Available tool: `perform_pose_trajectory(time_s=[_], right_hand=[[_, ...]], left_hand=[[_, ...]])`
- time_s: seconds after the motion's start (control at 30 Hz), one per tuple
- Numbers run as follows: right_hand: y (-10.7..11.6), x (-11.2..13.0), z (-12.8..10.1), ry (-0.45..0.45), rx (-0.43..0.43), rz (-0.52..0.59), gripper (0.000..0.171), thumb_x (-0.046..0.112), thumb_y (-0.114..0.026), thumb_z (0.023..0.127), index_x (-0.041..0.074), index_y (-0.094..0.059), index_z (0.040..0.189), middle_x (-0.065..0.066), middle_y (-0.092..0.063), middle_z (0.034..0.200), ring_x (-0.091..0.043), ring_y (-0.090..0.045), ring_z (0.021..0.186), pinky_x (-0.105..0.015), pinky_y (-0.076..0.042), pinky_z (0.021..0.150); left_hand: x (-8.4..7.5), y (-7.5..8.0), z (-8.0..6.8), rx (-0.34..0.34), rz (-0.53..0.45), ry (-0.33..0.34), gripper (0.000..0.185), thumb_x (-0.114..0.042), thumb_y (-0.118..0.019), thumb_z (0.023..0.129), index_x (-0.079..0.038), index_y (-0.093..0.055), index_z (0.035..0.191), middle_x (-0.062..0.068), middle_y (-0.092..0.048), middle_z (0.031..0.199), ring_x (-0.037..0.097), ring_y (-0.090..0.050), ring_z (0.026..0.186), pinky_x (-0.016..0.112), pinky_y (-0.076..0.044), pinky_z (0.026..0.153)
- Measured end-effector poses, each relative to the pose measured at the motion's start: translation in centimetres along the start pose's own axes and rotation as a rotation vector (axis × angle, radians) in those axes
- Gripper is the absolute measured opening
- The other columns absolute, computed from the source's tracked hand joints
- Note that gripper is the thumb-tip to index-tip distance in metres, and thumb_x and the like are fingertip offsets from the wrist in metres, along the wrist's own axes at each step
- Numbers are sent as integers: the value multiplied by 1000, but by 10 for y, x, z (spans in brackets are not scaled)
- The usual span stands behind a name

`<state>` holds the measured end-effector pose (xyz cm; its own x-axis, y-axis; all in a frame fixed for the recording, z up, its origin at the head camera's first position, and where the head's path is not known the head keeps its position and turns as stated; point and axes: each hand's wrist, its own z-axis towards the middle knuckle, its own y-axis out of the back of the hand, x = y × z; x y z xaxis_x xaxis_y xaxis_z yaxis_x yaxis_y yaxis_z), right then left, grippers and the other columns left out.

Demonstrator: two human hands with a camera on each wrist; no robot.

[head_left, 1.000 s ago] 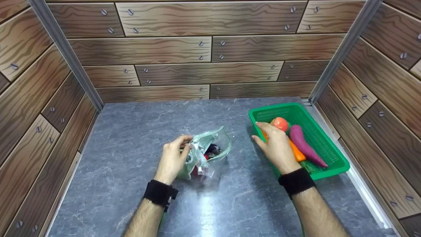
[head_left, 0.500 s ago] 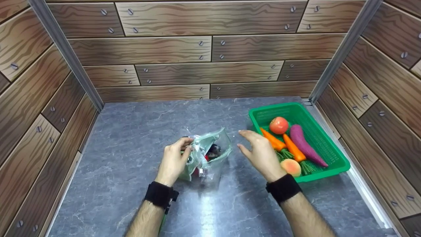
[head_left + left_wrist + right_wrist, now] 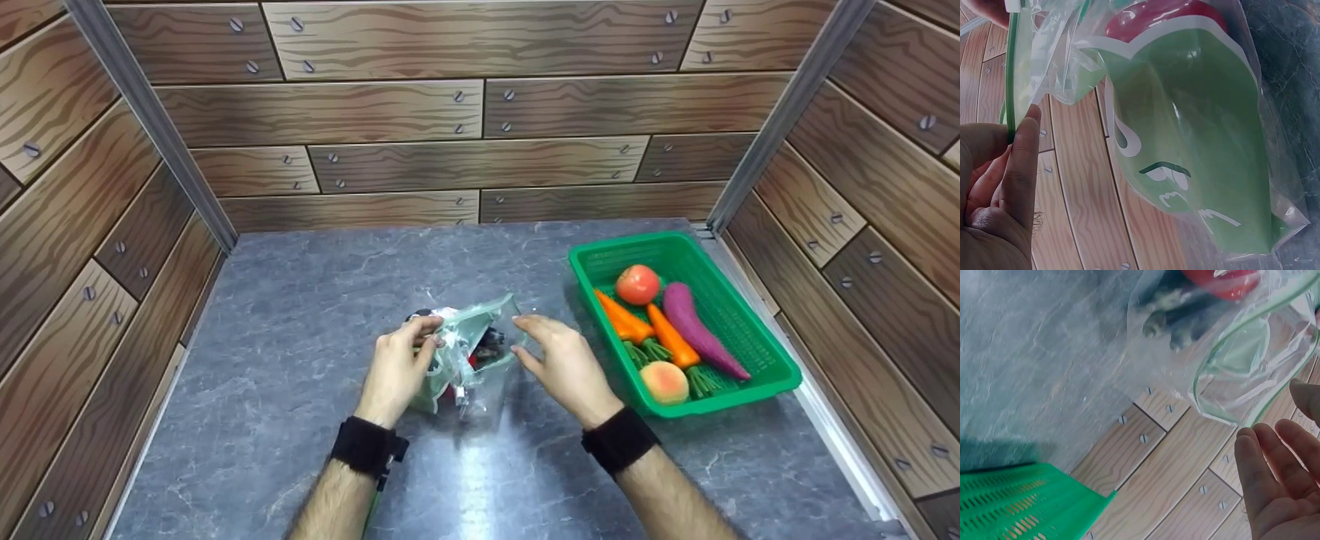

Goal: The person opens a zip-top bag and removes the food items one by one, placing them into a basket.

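The right hand (image 3: 568,367) is coming away from the green basket (image 3: 739,319) and is nearing the plastic bag (image 3: 456,354), so both hands are now being at the bag's top. Its thumb and fingers are staying spread; I cannot tell if they are touching the bag. The left hand (image 3: 395,371) is pinching the bag's edge farther from the basket. The bag is sitting left of the basket, looking crinkly, part clear and part green, and is showing a red thing (image 3: 1224,281) inside.

White glare streaks the tabletop (image 3: 476,487); wrist views look duller.
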<state>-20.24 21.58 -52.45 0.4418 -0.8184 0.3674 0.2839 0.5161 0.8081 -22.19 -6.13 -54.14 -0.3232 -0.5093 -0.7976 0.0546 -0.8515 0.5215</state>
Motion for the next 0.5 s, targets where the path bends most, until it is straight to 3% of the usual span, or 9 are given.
perform_pose_trajectory(time_s=[0.5], right_hand=[[-33,4,5,44,63,-11,38,7,-93,99,0,-82,135,-21,-86,132,-41,-84,119,-53,-73,105]], left_hand=[[2,-2,-2,-3,-17,2,29,-1,-76,111,-6,-81,139,18,-88,131,36,-89,114,47,-75,101]])
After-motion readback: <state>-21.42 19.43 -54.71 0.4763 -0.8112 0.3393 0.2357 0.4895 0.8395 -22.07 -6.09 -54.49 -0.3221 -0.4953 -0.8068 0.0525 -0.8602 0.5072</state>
